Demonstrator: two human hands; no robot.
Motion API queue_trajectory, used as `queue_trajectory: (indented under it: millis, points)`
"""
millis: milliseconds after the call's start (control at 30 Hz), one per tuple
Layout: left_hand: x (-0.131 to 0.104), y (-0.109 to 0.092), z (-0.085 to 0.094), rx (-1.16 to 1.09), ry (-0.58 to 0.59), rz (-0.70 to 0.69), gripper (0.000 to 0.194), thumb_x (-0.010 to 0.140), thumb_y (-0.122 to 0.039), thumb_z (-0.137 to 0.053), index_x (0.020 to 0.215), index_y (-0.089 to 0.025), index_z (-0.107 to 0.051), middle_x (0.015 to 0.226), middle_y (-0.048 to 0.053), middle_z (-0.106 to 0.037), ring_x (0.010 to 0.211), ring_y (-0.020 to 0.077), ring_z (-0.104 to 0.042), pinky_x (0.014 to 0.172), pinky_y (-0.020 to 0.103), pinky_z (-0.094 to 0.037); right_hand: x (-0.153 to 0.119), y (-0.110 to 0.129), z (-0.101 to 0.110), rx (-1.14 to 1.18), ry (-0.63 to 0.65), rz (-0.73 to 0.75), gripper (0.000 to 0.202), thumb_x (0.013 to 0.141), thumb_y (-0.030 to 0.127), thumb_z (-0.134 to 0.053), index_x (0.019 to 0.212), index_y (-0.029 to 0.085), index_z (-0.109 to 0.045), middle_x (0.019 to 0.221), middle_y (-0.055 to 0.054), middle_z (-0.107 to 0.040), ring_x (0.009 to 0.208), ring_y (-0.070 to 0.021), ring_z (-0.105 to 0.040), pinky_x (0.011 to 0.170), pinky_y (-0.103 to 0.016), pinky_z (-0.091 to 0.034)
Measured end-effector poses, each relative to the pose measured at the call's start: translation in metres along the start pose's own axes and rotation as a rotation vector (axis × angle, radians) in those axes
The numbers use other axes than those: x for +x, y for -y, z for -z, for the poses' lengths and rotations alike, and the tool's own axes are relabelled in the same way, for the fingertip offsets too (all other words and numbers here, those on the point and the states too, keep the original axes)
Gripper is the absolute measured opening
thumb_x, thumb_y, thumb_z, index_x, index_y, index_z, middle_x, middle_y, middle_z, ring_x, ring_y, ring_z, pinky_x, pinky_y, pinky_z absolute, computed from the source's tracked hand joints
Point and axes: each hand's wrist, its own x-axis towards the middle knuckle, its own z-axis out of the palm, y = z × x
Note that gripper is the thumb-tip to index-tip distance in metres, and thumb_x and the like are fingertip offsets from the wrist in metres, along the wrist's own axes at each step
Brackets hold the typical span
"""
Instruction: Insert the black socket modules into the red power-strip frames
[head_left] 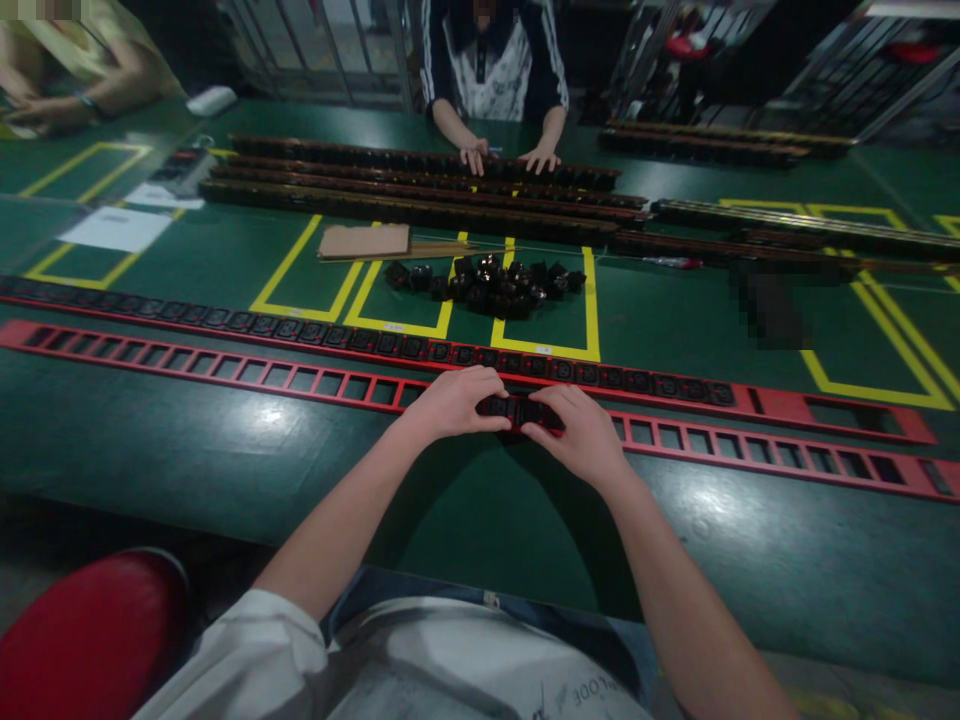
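Fingers and thumb of my left hand [461,403] pinch a small black part [497,407] at the nearer red strip [300,378], which has a row of square openings. Close beside it, my right hand [576,428] grips another black part [531,411] on the same strip. The fingers hide part of both pieces. Just beyond lies a second red strip [772,404], its openings filled with a long row of black sockets [388,344]. A pile of loose black parts [491,287] sits behind that strip.
Long dark strips [405,200] lie across the green table [225,440] behind the pile, near a brown cardboard piece [365,241]. A person's hands [506,160] touch them from the far side. Another person [90,70] is at the far left. A red stool [94,640] stands at lower left.
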Motion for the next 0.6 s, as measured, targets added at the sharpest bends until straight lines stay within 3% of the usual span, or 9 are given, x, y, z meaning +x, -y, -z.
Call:
queue_trajectory:
  millis: [200, 333, 467, 600]
  points:
    - [-0.002, -0.001, 0.001, 0.053, -0.031, -0.032, 0.030, 0.091, -0.043, -0.070, 0.108, -0.018, -0.070, 0.108, 0.008, -0.067, 0.099, 0.0212, -0.063, 0.079, 0.033, -0.052, 0.000, 0.001, 0.001, 0.004, 0.016, -0.013, 0.028, 0.091, 0.038, -0.069, 0.113, 0.022, -0.065, 0.112, -0.010, -0.070, 0.106, -0.0298, -0.064, 0.090, -0.048, -0.054]
    - [0.003, -0.002, 0.011, 0.083, -0.048, -0.047, 0.024, 0.097, -0.040, -0.062, 0.099, -0.019, -0.073, 0.107, 0.007, -0.067, 0.099, 0.0203, -0.062, 0.082, 0.034, -0.053, 0.000, 0.002, 0.002, 0.001, 0.017, -0.025, 0.029, 0.091, 0.040, -0.069, 0.113, 0.022, -0.065, 0.113, -0.010, -0.070, 0.107, -0.0300, -0.064, 0.090, -0.048, -0.054]
    - [0.023, 0.006, 0.024, 0.152, -0.201, 0.002, 0.023, 0.100, -0.031, -0.053, 0.101, -0.017, -0.072, 0.107, 0.008, -0.066, 0.100, 0.0216, -0.060, 0.086, 0.036, -0.053, -0.001, 0.002, 0.002, -0.007, 0.013, -0.026, 0.029, 0.092, 0.041, -0.069, 0.113, 0.022, -0.065, 0.113, -0.009, -0.070, 0.107, -0.0292, -0.065, 0.090, -0.047, -0.054]
    - [0.056, 0.031, 0.028, 0.265, -0.300, 0.172, 0.034, 0.097, -0.031, -0.057, 0.127, -0.018, -0.065, 0.132, 0.012, -0.060, 0.123, 0.0292, -0.053, 0.104, 0.047, -0.048, -0.001, 0.002, 0.001, -0.007, 0.003, -0.028, 0.031, 0.091, 0.041, -0.070, 0.114, 0.021, -0.065, 0.113, -0.009, -0.071, 0.108, -0.0280, -0.064, 0.092, -0.046, -0.054]
